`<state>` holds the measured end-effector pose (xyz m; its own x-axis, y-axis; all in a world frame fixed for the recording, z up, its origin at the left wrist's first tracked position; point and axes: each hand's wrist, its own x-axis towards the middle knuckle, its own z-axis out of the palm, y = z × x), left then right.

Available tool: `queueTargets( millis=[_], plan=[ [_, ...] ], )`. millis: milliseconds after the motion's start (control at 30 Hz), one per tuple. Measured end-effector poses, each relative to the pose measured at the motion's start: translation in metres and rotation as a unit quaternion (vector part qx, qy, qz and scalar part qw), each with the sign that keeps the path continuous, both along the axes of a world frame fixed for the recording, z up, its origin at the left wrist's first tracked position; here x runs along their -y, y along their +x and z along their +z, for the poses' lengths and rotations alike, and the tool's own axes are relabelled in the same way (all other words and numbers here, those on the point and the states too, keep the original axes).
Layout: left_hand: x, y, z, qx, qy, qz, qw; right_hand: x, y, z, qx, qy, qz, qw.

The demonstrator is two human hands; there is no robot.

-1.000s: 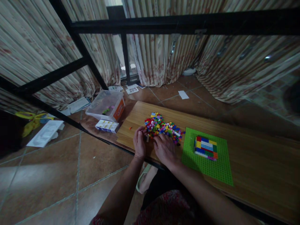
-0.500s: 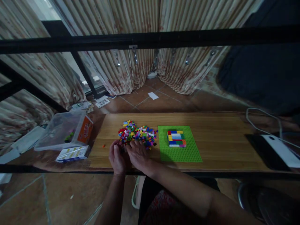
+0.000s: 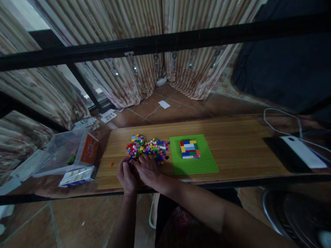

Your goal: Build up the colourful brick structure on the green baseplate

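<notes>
My left hand [image 3: 127, 176] is closed at the near edge of a heap of small coloured toy bricks [image 3: 150, 146], its fingers curled. Right beside it, my right hand [image 3: 147, 169] bends its fingers inward so that the two hands meet. Whatever lies between the fingertips is too small and dark to make out. A green baseplate [image 3: 193, 168] lies to the right of the heap. On it stands a low block of built-up bricks [image 3: 190, 148] in white, blue, red, yellow, green and orange. One orange brick [image 3: 111, 164] lies apart at the left.
A clear plastic bin [image 3: 59, 151] with an orange label stands left of the wooden board [image 3: 238, 144], a white and yellow box [image 3: 77, 176] before it. At the right lie a black flat object [image 3: 280, 156], a white device [image 3: 301, 153] and a white cable [image 3: 281, 131].
The camera view has tilted and shifted slightly, so the whole scene sits a little differently. Both hands stay together at the near edge of the brick heap, with fingers only slightly moved.
</notes>
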<state>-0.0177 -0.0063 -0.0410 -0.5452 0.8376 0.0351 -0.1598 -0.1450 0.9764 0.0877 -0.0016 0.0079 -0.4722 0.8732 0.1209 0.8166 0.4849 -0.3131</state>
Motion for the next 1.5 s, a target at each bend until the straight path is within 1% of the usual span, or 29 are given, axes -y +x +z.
queueTargets(
  millis=[133,267,367,467,600,800,900,1000,1100,1133,1233,1333,1433,1500],
  plan=[
    [0.0,0.001,-0.002,-0.004,0.007,0.007,1.0,-0.002,0.006,-0.003,-0.009,0.013,0.001,1.0],
    [0.002,0.005,-0.001,0.013,0.022,0.018,1.0,-0.002,0.02,-0.007,0.005,0.002,-0.011,1.0],
    [0.003,0.007,0.0,0.018,0.012,0.026,0.999,-0.002,0.031,-0.009,0.011,0.007,-0.014,1.0],
    [0.004,0.008,0.001,0.014,0.004,0.028,0.999,-0.003,0.037,-0.008,-0.004,0.018,-0.022,1.0],
    [0.006,0.007,0.002,0.009,0.005,0.023,1.0,-0.003,0.032,-0.006,-0.017,0.024,-0.01,1.0],
    [0.005,0.005,0.0,-0.003,0.009,0.026,1.0,-0.003,0.015,-0.005,0.011,0.028,-0.013,0.999],
    [0.004,0.004,-0.001,0.006,0.009,0.03,0.999,0.002,0.016,-0.004,-0.023,0.018,-0.009,1.0],
    [0.005,0.005,-0.002,0.01,0.009,0.037,0.999,0.017,0.031,-0.002,-0.11,-0.03,-0.003,0.993],
    [0.006,0.007,-0.001,-0.014,0.008,0.061,0.998,0.038,0.059,-0.001,-0.212,-0.097,-0.017,0.972],
    [0.006,0.007,-0.001,-0.027,0.005,0.07,0.997,0.046,0.072,0.0,-0.241,-0.111,-0.033,0.964],
    [0.006,0.006,-0.001,-0.085,-0.001,0.086,0.993,0.067,0.115,0.001,-0.299,-0.143,-0.09,0.939],
    [0.01,0.009,0.003,-0.178,0.013,0.084,0.98,0.08,0.161,-0.001,-0.345,-0.159,-0.162,0.911],
    [0.021,0.029,0.013,-0.304,0.057,0.053,0.95,0.085,0.202,-0.009,-0.383,-0.179,-0.26,0.868],
    [0.031,0.052,0.02,-0.353,0.084,-0.005,0.932,0.083,0.221,-0.014,-0.419,-0.191,-0.32,0.828]
  ],
)
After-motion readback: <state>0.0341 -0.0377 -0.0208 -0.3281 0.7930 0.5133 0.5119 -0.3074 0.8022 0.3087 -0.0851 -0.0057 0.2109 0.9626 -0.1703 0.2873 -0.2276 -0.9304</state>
